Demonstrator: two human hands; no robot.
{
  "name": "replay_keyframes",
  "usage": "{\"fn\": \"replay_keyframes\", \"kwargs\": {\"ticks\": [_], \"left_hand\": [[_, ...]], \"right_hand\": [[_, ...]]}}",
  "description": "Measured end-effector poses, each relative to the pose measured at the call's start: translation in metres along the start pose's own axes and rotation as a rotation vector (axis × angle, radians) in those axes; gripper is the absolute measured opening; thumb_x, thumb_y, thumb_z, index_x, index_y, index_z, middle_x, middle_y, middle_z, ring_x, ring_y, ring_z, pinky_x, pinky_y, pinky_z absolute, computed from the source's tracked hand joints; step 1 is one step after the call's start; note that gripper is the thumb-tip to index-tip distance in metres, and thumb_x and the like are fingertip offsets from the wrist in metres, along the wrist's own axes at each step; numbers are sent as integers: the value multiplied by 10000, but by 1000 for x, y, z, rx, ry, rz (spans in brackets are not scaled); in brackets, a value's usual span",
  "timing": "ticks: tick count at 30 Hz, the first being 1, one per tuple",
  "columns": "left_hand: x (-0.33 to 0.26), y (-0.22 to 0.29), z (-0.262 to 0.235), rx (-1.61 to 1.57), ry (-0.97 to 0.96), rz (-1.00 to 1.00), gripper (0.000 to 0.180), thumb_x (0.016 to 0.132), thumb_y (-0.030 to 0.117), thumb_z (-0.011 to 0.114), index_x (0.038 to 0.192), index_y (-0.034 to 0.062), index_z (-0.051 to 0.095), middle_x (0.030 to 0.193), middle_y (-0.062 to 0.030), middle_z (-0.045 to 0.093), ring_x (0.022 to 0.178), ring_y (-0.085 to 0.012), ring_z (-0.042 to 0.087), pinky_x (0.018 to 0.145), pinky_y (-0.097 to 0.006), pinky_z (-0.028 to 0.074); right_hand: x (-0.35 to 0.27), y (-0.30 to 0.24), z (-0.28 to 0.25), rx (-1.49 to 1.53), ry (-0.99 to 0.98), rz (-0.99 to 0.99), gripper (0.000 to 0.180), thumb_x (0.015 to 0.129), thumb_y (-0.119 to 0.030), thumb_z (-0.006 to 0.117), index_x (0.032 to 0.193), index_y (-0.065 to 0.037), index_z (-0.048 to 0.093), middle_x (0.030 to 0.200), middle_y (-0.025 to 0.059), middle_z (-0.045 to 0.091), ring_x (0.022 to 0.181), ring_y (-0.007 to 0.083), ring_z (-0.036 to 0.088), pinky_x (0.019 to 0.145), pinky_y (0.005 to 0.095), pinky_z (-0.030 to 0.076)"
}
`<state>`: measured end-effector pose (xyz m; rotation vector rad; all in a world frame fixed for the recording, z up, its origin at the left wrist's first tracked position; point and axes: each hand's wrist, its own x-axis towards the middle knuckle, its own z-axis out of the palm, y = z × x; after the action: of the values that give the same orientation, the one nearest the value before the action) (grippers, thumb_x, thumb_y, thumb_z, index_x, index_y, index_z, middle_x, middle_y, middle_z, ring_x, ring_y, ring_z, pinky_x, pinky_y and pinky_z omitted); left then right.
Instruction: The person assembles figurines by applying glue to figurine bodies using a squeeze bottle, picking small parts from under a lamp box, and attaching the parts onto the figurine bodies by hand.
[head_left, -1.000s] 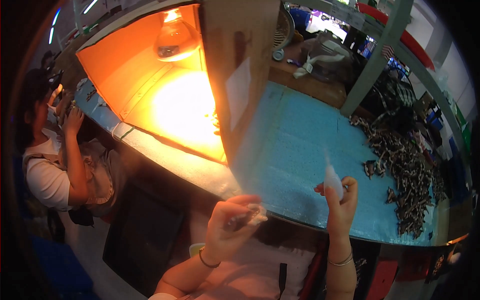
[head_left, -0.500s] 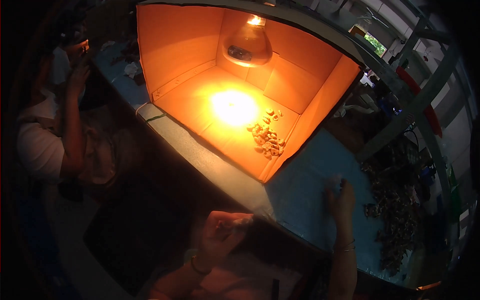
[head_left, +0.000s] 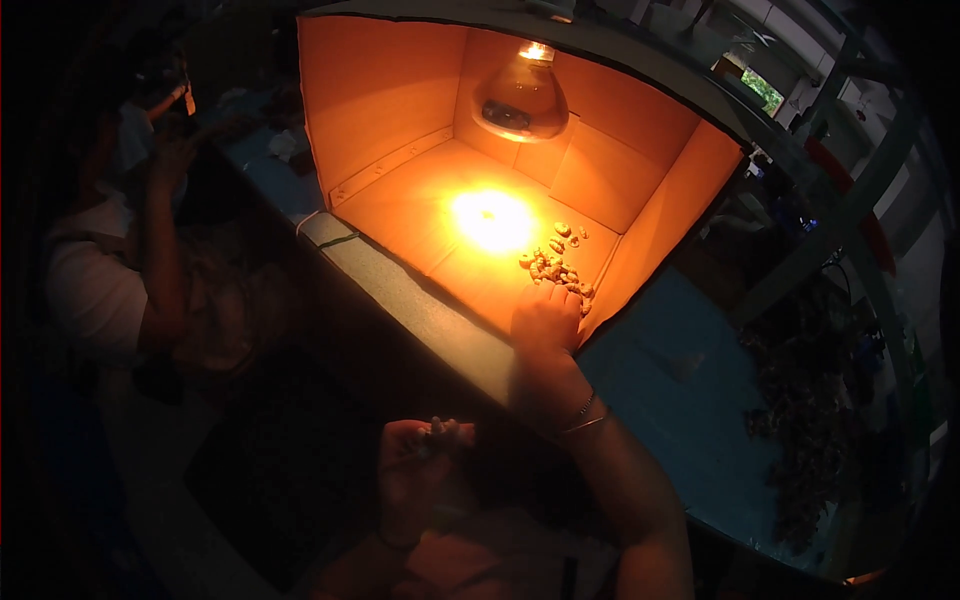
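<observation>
While small knobbly pieces (head_left: 553, 266) lie heaped at the right of the lamp-lit box (head_left: 382, 100), right hand (head_left: 547, 318) covers their near edge, grip hidden; left hand (head_left: 408, 468), nearer, pinches a lumpy piece (head_left: 437, 432). Likely light, stiff, chippable; best pinched mid-body.

Free box floor (head_left: 400, 225) left of pieces (head_left: 553, 267)

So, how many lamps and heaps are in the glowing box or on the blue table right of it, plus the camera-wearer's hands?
Lamp: 1
Heaps: 2 (box heap, dark heap)
Hands: 2 (left hand, right hand)
Total: 5
</observation>
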<state>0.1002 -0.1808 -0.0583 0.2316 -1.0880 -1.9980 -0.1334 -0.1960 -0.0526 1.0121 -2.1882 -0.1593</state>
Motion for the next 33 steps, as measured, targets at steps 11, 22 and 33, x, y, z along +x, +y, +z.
{"fn": "replay_keyframes", "kwargs": {"ticks": [11, 22, 33], "left_hand": [[8, 4, -2, 4, -11, -142, 221, 864, 67, 530, 1038, 39, 397, 1069, -160, 567, 1005, -231, 566, 835, -322, 460], [2, -7, 30, -138, -304, -269, 256, 869, 54, 495, 1104, 4, 408, 1033, -170, 573, 969, -244, 584, 829, -350, 473], [-12, -16, 73, -344, -585, -516, 278, 861, 102, 523, 1097, 7, 412, 1053, -173, 548, 997, -207, 549, 823, -338, 459]], "right_hand": [[-34, 5, -63, 902, 6, -73, 112, 754, -31, 535, 849, -56, 588, 747, 118, 549, 716, 245, 548, 658, 358, 433], [-101, 74, -123, 1813, -190, 312, 149, 835, -32, 555, 982, -10, 559, 870, 87, 607, 811, 137, 585, 705, 248, 455], [-143, 115, -135, 1703, -32, 149, 197, 744, 38, 633, 924, -18, 577, 888, 102, 636, 815, 202, 646, 661, 274, 531]]}}
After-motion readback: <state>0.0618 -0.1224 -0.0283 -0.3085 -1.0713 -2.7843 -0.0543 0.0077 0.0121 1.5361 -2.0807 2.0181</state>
